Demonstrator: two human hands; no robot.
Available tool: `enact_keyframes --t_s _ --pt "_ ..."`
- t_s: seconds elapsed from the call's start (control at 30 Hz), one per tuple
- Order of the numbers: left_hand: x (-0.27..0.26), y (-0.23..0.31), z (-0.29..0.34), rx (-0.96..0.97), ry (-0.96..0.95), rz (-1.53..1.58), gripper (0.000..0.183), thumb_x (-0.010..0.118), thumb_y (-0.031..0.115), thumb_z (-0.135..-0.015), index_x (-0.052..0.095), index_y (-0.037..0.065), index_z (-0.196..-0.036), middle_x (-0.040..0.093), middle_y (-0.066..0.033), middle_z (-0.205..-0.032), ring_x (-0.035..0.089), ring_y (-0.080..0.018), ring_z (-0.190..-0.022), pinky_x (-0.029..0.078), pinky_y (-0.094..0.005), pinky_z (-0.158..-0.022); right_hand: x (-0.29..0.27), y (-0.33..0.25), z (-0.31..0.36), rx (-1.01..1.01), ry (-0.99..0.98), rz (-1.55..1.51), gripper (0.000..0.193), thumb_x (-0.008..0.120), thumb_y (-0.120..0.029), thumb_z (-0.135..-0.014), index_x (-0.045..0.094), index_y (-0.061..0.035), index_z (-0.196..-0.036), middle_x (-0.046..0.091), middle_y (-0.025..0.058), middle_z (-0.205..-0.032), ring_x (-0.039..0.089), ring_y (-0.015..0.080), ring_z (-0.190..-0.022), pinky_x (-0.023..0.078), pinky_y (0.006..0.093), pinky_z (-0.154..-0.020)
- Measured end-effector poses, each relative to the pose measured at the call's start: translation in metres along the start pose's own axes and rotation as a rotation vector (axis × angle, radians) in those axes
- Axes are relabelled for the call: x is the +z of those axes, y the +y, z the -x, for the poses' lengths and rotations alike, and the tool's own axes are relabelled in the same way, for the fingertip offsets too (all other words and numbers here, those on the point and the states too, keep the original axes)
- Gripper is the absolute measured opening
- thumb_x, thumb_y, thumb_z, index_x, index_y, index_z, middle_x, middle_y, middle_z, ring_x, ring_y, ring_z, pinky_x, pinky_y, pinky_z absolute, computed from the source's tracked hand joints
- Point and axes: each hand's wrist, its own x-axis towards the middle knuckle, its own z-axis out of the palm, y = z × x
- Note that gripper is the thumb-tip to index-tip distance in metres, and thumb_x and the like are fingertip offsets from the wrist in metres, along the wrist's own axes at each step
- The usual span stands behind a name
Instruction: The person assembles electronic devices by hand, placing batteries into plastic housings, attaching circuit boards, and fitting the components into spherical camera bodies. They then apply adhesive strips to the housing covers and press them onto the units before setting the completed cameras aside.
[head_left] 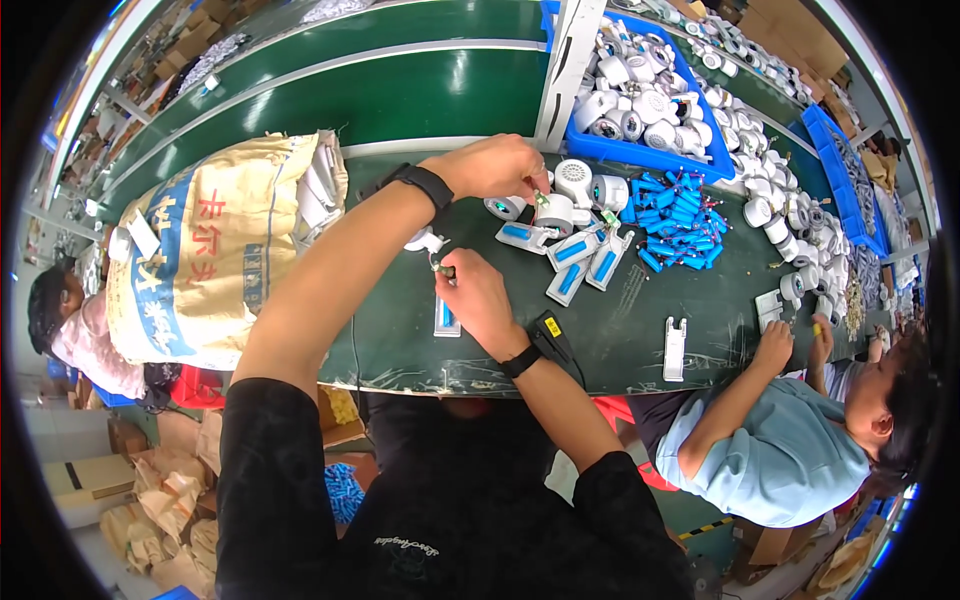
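Observation:
My left hand (pixel 497 167) reaches across to a group of white fan heads, its fingers closed on the near edge of one white fan head (pixel 553 213) with a small greenish board. Nearer to me, my right hand (pixel 478 292) pinches a small circuit board (pixel 443 269) between thumb and finger. Just beyond that board lies a white part (pixel 427 241), partly hidden by my left forearm. Below the right fingertips rests a white handle shell (pixel 447 320) with a blue battery in it. More battery-filled handle shells (pixel 570 280) lie right of my hands.
Loose blue batteries (pixel 680 220) are heaped right of the shells. Behind stands a blue crate (pixel 720 165) of fan heads; more are piled at right. A woven sack (pixel 230 250) stands at left. A black cabled device (pixel 553 338) and empty shell (pixel 675 350) lie near the edge. A co-worker (pixel 780 440) sits right.

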Motion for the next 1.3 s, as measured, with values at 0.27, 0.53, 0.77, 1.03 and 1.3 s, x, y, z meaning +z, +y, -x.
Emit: enact_keyframes --t_s 0.27,0.53,0.77,1.03,1.3 --pt "0.001 0.004 -0.001 -0.033 -0.018 0.021 0.024 0.081 0.006 -0.083 0.081 0.007 -0.108 0.076 -0.0111 -0.099 0.073 -0.0305 -0.092 0.057 -0.0414 -0.081 0.0 0.003 0.001 0.005 0.003 0.029 0.02 0.075 -0.007 -0.085 0.058 -0.0031 -0.094 0.063 0.0179 -0.087 0.065 0.0405 -0.08 0.054 0.0498 -0.07" --pt "-0.002 0.007 -0.004 -0.021 -0.018 0.014 0.022 0.082 0.008 -0.083 0.082 0.007 -0.106 0.076 -0.0114 -0.097 0.072 -0.0305 -0.091 0.056 -0.0418 -0.081 0.001 0.006 0.003 0.009 0.028 0.048 0.025 0.078 -0.009 -0.084 0.066 -0.0026 -0.105 0.067 0.0159 -0.092 0.068 0.0359 -0.077 0.056 0.0438 -0.068" --pt "-0.003 0.003 0.001 -0.026 -0.018 -0.014 0.022 0.083 0.011 -0.084 0.082 0.007 -0.105 0.076 -0.0122 -0.097 0.073 -0.0311 -0.09 0.056 -0.0412 -0.08 -0.001 0.002 0.002 -0.011 -0.003 0.036 0.024 0.077 -0.009 -0.084 0.067 -0.0032 -0.105 0.067 0.0156 -0.092 0.068 0.0363 -0.08 0.056 0.0457 -0.07" --pt "-0.015 -0.014 0.0 -0.129 0.057 0.121 0.021 0.085 0.009 -0.082 0.082 0.005 -0.102 0.079 -0.0124 -0.094 0.076 -0.0285 -0.088 0.058 -0.0375 -0.078 0.012 0.001 -0.015 0.016 -0.042 0.185 0.017 0.072 -0.016 -0.089 0.071 -0.0021 -0.099 0.067 0.0175 -0.091 0.069 0.0387 -0.082 0.056 0.0492 -0.073" --pt "-0.049 -0.032 0.015 -0.242 0.169 0.252 0.023 0.088 0.011 -0.082 0.081 0.003 -0.103 0.079 -0.0115 -0.097 0.076 -0.0196 -0.086 0.061 -0.0327 -0.081 0.054 -0.011 -0.05 0.081 0.051 0.138 0.015 0.072 -0.017 -0.088 0.067 -0.0033 -0.09 0.068 0.0177 -0.087 0.07 0.0399 -0.079 0.058 0.0491 -0.072"
